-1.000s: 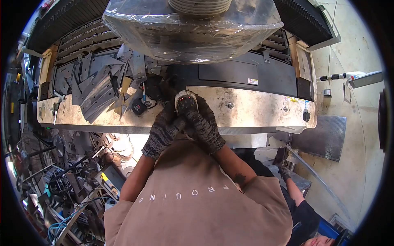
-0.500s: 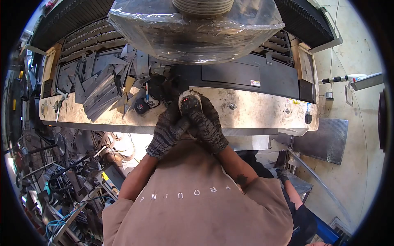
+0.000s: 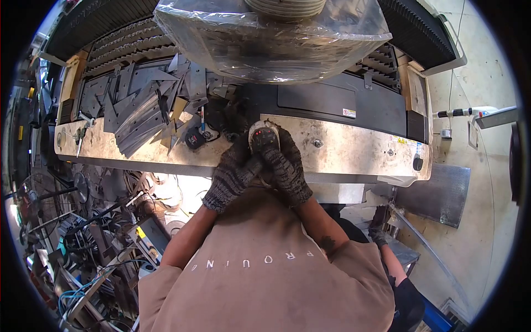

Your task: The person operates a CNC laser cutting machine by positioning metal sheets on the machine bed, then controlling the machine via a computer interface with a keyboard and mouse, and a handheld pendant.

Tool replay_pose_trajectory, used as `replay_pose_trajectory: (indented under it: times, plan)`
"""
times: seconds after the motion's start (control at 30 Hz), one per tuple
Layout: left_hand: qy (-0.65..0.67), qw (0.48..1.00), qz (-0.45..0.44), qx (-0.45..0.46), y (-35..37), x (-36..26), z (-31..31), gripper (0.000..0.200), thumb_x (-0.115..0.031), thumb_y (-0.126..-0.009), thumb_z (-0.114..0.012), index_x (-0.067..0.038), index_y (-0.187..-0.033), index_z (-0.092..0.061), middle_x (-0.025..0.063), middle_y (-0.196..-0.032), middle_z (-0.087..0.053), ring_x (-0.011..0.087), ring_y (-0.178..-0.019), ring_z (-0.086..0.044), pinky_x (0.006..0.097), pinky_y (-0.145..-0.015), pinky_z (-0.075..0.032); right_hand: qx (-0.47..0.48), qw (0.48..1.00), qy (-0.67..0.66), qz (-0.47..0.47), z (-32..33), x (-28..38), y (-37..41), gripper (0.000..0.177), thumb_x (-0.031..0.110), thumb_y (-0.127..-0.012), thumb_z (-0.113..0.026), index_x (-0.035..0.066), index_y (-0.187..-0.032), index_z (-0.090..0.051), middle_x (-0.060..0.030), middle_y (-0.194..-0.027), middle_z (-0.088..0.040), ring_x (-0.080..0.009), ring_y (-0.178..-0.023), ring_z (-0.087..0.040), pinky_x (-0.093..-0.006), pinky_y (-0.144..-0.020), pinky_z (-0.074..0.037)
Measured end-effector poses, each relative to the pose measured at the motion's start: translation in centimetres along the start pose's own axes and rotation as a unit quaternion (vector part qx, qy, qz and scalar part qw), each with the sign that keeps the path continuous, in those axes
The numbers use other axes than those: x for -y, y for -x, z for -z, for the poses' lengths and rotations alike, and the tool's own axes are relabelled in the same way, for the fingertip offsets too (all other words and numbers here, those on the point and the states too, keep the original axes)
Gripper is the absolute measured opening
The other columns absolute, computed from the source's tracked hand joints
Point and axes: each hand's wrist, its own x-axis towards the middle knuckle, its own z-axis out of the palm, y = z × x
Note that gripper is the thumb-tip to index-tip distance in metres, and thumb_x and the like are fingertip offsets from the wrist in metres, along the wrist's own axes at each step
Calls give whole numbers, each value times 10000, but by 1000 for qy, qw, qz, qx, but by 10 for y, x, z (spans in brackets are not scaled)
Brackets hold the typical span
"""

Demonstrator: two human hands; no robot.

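Both hands wear dark knitted gloves and are close together in front of my chest. Between them is a rounded device (image 3: 264,138) with a dark face, a pale dirty rim and small red lights; its exact kind does not show. My left hand (image 3: 235,172) is closed around its left and lower side. From the other side, my right hand (image 3: 286,170) wraps it, with the thumb over the dark face. The lower part of the device is hidden by the gloves. Just left of the hands, a black tape measure (image 3: 194,138) lies on the worn ledge (image 3: 345,145), near a pen-like marker (image 3: 203,117).
Cut sheet-metal pieces (image 3: 138,119) are piled on the machine bed at left. A plastic-wrapped machine head (image 3: 276,50) overhangs the bed. Scrap and cables (image 3: 83,282) crowd the lower left. Another person's gloved hand (image 3: 379,237) shows at lower right, near a long metal bar (image 3: 426,249).
The whole view has shifted slightly, so the bench and hands appear a little to the right. Both hands keep their hold on the device, and its red lights still show.
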Motion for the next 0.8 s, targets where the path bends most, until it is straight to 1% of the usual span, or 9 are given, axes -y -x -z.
replay_pose_trajectory:
  times: [0.07, 0.17, 0.27, 0.37, 0.43, 0.47, 0.53, 0.67, 0.8]
  plan:
    - [3, 1000, -7, 4, -1, -2, 0, 632, -170, -1013, -708, 21, -1565, -466, 166, -1477, -630, 243, -1362, -605, 382, -1151, -492, 7, 999, 47, 25, 4, -2, -2, 532, 169, -1003, -764, 23, -1473, -563, -84, -1330, -672, -162, -1194, -648, -320, -999, -562]
    - [-10, 1000, 22, 11, 0, -5, 2, 653, -178, -1015, -714, 17, -1579, -450, 167, -1494, -616, 245, -1380, -590, 386, -1164, -480, 2, 1000, 10, 12, 6, -6, -1, 535, 161, -998, -761, 22, -1475, -561, -86, -1341, -669, -164, -1196, -648, -319, -1002, -562]
    - [-5, 1000, 7, 8, 1, 5, 0, 671, -187, -1013, -723, 17, -1587, -442, 170, -1505, -609, 245, -1389, -583, 388, -1169, -475, -1, 1000, 15, 1, 1, -1, 2, 526, 154, -1003, -754, 22, -1474, -562, -88, -1351, -666, -164, -1202, -649, -318, -1005, -563]
    - [40, 999, -3, -1, 2, 10, -1, 704, -204, -1008, -733, 17, -1601, -423, 168, -1526, -591, 248, -1400, -574, 390, -1178, -469, -3, 1000, 4, 0, 2, -3, 1, 523, 154, -1010, -749, 23, -1479, -559, -87, -1355, -663, -161, -1207, -647, -318, -1002, -566]
    - [-20, 1000, 11, 11, 2, 8, 0, 734, -212, -1011, -738, 15, -1620, -397, 163, -1552, -568, 248, -1421, -556, 390, -1194, -456, 2, 1000, 14, 9, 4, -6, 0, 523, 159, -1014, -749, 23, -1481, -557, -86, -1353, -664, -159, -1207, -647, -318, -1001, -566]
    - [-19, 1000, 11, 11, 2, 10, -1, 734, -212, -1011, -738, 15, -1620, -397, 163, -1552, -568, 248, -1421, -556, 390, -1194, -456, 8, 999, 25, 18, 5, -6, 0, 524, 164, -1018, -749, 23, -1484, -554, -84, -1350, -666, -157, -1207, -647, -317, -999, -567]
    - [67, 998, 19, 8, 2, 12, -3, 750, -217, -1015, -740, 11, -1633, -380, 156, -1559, -561, 252, -1431, -547, 392, -1205, -448, 3, 1000, 16, 7, 5, -6, 0, 526, 165, -1018, -749, 23, -1485, -553, -83, -1349, -666, -159, -1208, -647, -318, -998, -567]
    - [41, 999, 27, 12, 2, 5, -2, 750, -211, -1016, -741, 13, -1634, -379, 160, -1564, -558, 255, -1437, -543, 395, -1210, -443, -5, 1000, 16, 2, 4, -7, 0, 530, 163, -1015, -750, 23, -1486, -550, -82, -1348, -666, -164, -1209, -647, -319, -995, -567]
    - [79, 996, 43, 12, 0, 5, -3, 751, -200, -1014, -743, 15, -1634, -377, 162, -1576, -551, 257, -1447, -535, 396, -1220, -432, 5, 1000, 28, 5, 11, -12, -3, 539, 178, -1012, -759, 29, -1486, -550, -84, -1353, -662, -167, -1205, -645, -323, -990, -568]
